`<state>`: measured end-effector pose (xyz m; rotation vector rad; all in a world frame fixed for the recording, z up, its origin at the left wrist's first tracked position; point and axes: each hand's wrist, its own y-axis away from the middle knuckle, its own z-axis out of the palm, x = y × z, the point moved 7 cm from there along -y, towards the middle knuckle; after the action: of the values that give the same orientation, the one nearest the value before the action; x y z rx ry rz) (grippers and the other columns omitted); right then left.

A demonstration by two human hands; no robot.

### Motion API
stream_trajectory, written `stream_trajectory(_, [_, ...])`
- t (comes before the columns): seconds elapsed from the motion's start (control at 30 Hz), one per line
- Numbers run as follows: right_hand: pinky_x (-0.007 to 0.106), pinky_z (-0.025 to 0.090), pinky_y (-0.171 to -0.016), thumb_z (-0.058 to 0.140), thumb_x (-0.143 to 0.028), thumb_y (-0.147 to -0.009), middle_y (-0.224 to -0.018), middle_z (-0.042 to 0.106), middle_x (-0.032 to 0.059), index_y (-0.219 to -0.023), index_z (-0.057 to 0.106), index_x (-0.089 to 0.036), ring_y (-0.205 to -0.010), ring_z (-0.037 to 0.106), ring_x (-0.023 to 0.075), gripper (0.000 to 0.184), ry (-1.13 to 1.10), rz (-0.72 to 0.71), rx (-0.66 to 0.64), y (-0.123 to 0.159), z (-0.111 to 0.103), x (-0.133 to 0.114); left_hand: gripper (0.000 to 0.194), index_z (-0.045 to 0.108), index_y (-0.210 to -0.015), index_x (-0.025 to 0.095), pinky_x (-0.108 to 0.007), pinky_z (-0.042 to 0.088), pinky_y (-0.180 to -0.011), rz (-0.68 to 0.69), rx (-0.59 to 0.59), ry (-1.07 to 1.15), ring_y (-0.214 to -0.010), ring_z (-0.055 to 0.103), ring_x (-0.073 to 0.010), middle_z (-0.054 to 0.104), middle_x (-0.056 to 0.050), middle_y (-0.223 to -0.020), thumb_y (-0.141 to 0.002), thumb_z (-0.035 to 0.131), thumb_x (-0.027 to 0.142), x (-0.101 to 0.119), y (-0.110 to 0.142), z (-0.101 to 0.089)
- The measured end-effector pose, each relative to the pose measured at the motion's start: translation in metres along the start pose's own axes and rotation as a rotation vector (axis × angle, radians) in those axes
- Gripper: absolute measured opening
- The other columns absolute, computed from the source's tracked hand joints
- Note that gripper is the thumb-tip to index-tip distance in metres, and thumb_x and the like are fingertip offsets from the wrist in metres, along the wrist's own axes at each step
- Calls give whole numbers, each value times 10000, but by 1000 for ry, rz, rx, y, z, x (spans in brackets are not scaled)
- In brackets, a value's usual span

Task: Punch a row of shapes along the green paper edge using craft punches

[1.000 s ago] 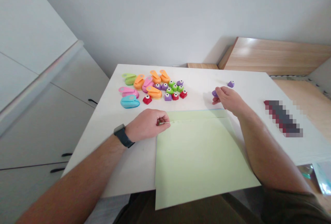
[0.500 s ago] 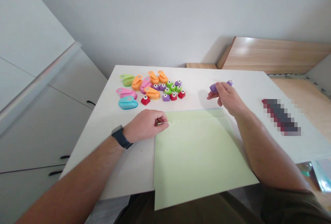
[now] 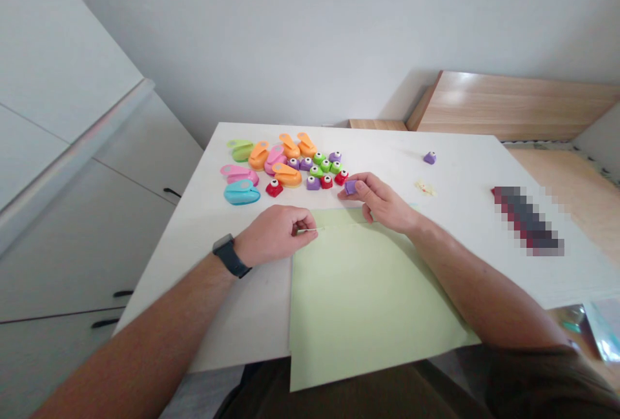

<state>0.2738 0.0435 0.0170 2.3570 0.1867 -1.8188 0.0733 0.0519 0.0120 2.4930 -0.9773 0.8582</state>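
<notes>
A light green paper sheet (image 3: 368, 296) lies on the white table (image 3: 232, 238), hanging over its near edge. My left hand (image 3: 274, 233), with a dark watch on the wrist, is closed in a pinch on the sheet's top left corner. My right hand (image 3: 382, 203) is closed on a small purple paper punch (image 3: 351, 187), held just right of a cluster of colourful paper punches (image 3: 285, 164). Another small purple punch (image 3: 429, 158) sits alone further right. Tiny yellowish paper cut-outs (image 3: 425, 188) lie on the table near it.
White cabinets (image 3: 72, 167) with dark handles stand at the left. A wooden bed frame (image 3: 518, 106) is behind the table at the right. A blurred dark and red object (image 3: 527, 220) lies on the table's right side.
My right hand has carried the small purple punch leftward, from the right part of the table to the cluster of punches. Small paper cut-outs now show where the hand was. My left hand stayed put.
</notes>
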Motion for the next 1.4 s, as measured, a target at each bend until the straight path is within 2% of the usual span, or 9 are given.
stream_trajectory(0.1, [229, 453, -445, 427, -620, -953, -1117, 687, 71, -1201, 516, -250, -728, 631, 140, 455, 84, 34, 16, 1, -5, 3, 224, 677, -825, 201, -233, 394, -602, 0, 0, -2, -634, 569, -116, 674, 14, -724, -854, 579, 401, 0, 0, 0])
stream_trajectory(0.17, [231, 445, -459, 432, -619, -951, -1113, 695, 68, -1179, 528, -242, -666, 603, 120, 451, 145, 30, 78, 3, -17, 4, 222, 679, -829, 200, -232, 394, -603, -3, 0, 0, -636, 571, -116, 675, 12, -727, -852, 582, 398, 1, 1, -1])
stream_trajectory(0.43, [266, 468, -538, 447, -602, -942, -939, 729, 107, -1011, 571, -197, -734, 673, 180, 428, 345, 149, 431, 7, -102, 22, 234, 682, -832, 199, -232, 400, -607, -9, -3, -2, -649, 582, -123, 682, 4, -732, -853, 581, 410, 1, 1, -2])
stream_trajectory(0.7, [268, 447, -538, 433, -533, -962, -790, 736, 93, -885, 627, -191, -687, 687, 190, 401, 606, 320, 569, 19, -162, 39, 223, 682, -823, 204, -233, 396, -600, -9, 1, -5, -637, 577, -123, 680, 8, -723, -848, 586, 403, 1, 0, -1])
stream_trajectory(0.83, [263, 445, -503, 422, -532, -967, -800, 735, 96, -900, 633, -191, -666, 690, 188, 407, 592, 291, 636, 23, -172, 34, 218, 678, -818, 204, -233, 396, -600, -9, 2, -5, -637, 580, -122, 680, 11, -718, -848, 585, 399, 1, 0, -1])
stream_trajectory(0.93, [252, 411, -435, 423, -552, -964, -855, 735, 119, -945, 606, -189, -677, 700, 199, 406, 484, 248, 643, 22, -166, 29, 218, 676, -822, 205, -232, 397, -602, -3, 0, -8, -639, 582, -120, 680, 15, -721, -853, 580, 399, 1, 1, -1])
stream_trajectory(1.13, [226, 348, -366, 455, -556, -950, -844, 744, 116, -878, 582, -193, -642, 690, 190, 392, 388, 312, 424, 15, -144, 39, 230, 680, -823, 204, -234, 397, -592, -7, -3, -10, -639, 587, -124, 686, 11, -724, -850, 580, 409, 2, 0, -2])
stream_trajectory(1.3, [238, 372, -420, 434, -540, -960, -759, 743, 103, -848, 618, -191, -582, 642, 167, 410, 602, 370, 520, 20, -171, 45, 219, 681, -818, 210, -235, 393, -587, -7, 2, -11, -625, 581, -121, 681, 18, -708, -847, 586, 405, 1, 0, -2])
stream_trajectory(1.4, [251, 397, -441, 411, -551, -966, -784, 745, 103, -892, 630, -194, -593, 649, 172, 425, 603, 342, 549, 22, -180, 44, 216, 679, -813, 211, -234, 395, -594, -3, 3, -15, -633, 584, -120, 684, 19, -718, -850, 586, 402, 1, 0, -2])
